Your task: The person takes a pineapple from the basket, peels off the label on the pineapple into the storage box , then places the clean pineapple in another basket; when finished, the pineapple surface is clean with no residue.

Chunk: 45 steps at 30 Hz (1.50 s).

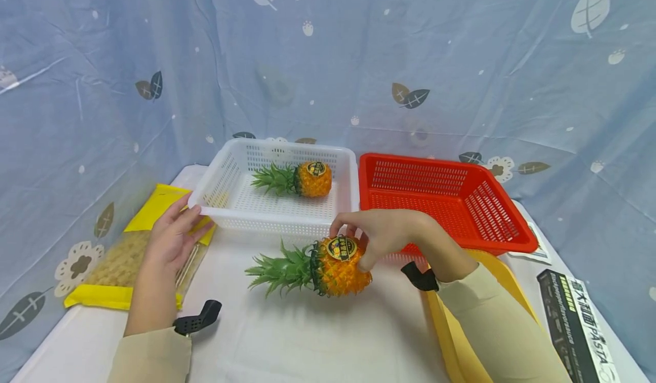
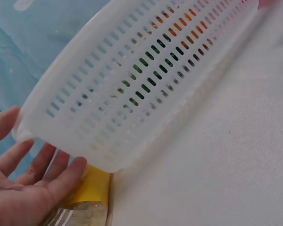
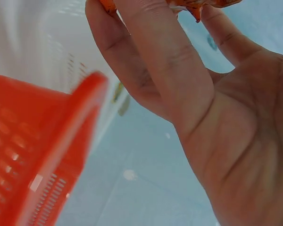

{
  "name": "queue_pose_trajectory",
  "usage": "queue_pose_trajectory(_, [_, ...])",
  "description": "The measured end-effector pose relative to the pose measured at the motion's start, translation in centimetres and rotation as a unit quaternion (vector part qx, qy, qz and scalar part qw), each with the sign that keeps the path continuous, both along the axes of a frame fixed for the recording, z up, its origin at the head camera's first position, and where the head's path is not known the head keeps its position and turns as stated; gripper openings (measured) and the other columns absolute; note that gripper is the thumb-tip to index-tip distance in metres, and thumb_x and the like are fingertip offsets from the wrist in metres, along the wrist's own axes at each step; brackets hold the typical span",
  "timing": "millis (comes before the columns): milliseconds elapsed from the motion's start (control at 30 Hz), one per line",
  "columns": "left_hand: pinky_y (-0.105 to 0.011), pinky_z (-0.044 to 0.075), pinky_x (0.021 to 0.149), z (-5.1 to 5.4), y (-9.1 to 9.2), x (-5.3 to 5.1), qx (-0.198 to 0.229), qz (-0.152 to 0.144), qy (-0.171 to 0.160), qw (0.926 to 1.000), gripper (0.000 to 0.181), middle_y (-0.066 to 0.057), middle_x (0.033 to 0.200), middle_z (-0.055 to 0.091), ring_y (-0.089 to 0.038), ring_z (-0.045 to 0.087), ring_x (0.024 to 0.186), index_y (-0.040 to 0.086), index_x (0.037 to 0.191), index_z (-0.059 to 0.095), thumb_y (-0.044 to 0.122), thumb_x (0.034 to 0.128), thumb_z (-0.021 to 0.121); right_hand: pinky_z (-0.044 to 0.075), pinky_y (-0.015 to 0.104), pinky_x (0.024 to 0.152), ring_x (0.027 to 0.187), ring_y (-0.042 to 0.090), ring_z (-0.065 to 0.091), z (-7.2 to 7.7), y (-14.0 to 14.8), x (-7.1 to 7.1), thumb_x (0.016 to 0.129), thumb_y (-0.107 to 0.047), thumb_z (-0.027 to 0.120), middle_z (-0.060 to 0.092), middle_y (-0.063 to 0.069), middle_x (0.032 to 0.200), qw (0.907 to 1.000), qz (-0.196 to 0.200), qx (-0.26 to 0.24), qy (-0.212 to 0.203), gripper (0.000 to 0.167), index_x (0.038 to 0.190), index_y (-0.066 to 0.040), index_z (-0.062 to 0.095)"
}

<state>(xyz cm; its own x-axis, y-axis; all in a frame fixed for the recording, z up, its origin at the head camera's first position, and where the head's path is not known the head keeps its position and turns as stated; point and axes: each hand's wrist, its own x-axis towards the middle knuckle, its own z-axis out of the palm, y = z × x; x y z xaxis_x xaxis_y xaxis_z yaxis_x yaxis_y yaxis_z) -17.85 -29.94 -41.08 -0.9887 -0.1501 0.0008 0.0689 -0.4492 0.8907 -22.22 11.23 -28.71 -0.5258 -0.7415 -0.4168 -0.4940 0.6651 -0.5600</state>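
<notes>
We list one near pineapple (image 1: 328, 272), before the white basket (image 1: 277, 218), gripped in the right hand (image 1: 384, 232), the left hand (image 1: 174, 235) pinching the basket's corner (image 2: 28, 127); likely stiff and prickly, best held round its body (image 1: 340, 279), not the leaves (image 1: 284, 270).

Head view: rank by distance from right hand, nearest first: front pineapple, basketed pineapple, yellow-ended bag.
From the right hand:
1. Front pineapple: in its grip.
2. Basketed pineapple: beyond, to the left, inside the white basket.
3. Yellow-ended bag: far left.
</notes>
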Motion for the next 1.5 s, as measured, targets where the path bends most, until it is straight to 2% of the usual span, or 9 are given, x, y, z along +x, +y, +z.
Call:
queue_pose_trajectory(367, [-0.027,0.061,0.089,0.1,-0.1,0.1,0.017,0.001,-0.01,0.9998,0.07,0.004,0.138,0.052,-0.009,0.065,0.111,0.017,0.164,0.031,0.013,0.1018,0.065,0.055,0.036,0.084,0.102,0.024,0.059,-2.2,0.3,0.6,0.073,-0.007,0.078,0.059,0.001,0.114,0.9999,0.013,0.01,0.006,0.059,0.123,-0.031,0.056])
queue_pose_trajectory(700, [-0.027,0.062,0.089,0.1,0.0,0.1,0.022,0.01,-0.012,0.9996,0.068,0.004,0.139,0.053,-0.01,0.065,0.11,0.017,0.163,0.034,0.011,0.1016,0.065,0.054,0.033,0.088,0.108,0.018,0.055,-3.5,0.8,0.7,0.073,-0.004,0.075,0.057,-0.002,0.119,0.9992,0.032,-0.025,0.005,0.061,0.125,-0.026,0.053])
queue_pose_trajectory(967, [-0.027,0.061,0.09,0.2,0.0,0.1,0.019,0.005,-0.017,0.9997,0.068,0.005,0.143,0.05,-0.009,0.065,0.112,0.019,0.163,0.033,0.012,0.1023,0.064,0.054,0.031,0.083,0.108,0.017,0.053,-3.7,0.9,1.3,0.073,-0.006,0.079,0.057,-0.002,0.118,0.9989,0.037,-0.018,0.023,0.062,0.125,-0.026,0.051])
queue_pose_trajectory(1200, [-0.027,0.061,0.089,-0.1,-0.2,0.0,0.027,-0.009,-0.007,0.9996,0.069,0.006,0.138,0.054,-0.009,0.066,0.11,0.019,0.163,0.032,0.011,0.1026,0.063,0.053,0.029,0.08,0.095,0.015,0.056,-3.6,1.2,1.7,0.073,-0.008,0.08,0.059,-0.001,0.115,0.9992,0.029,-0.002,0.029,0.062,0.126,-0.024,0.052])
queue_pose_trajectory(1300, [-0.027,0.062,0.088,-0.3,-0.5,0.0,0.031,-0.016,0.001,0.9994,0.068,0.006,0.136,0.056,-0.008,0.068,0.108,0.019,0.163,0.032,0.01,0.1031,0.061,0.054,0.028,0.082,0.096,0.014,0.056,-3.7,1.2,1.9,0.074,-0.009,0.081,0.059,-0.001,0.117,0.9995,0.022,0.0,0.022,0.062,0.127,-0.023,0.052])
queue_pose_trajectory(1500, [-0.03,0.063,0.087,-0.4,-0.6,-0.1,0.051,-0.025,0.007,0.9984,0.065,0.005,0.138,0.054,-0.009,0.07,0.108,0.02,0.162,0.036,0.008,0.103,0.061,0.054,0.028,0.086,0.103,0.011,0.056,-3.8,1.5,2.5,0.075,-0.013,0.085,0.059,-0.007,0.119,0.9994,0.0,0.007,0.034,0.063,0.127,-0.027,0.053])
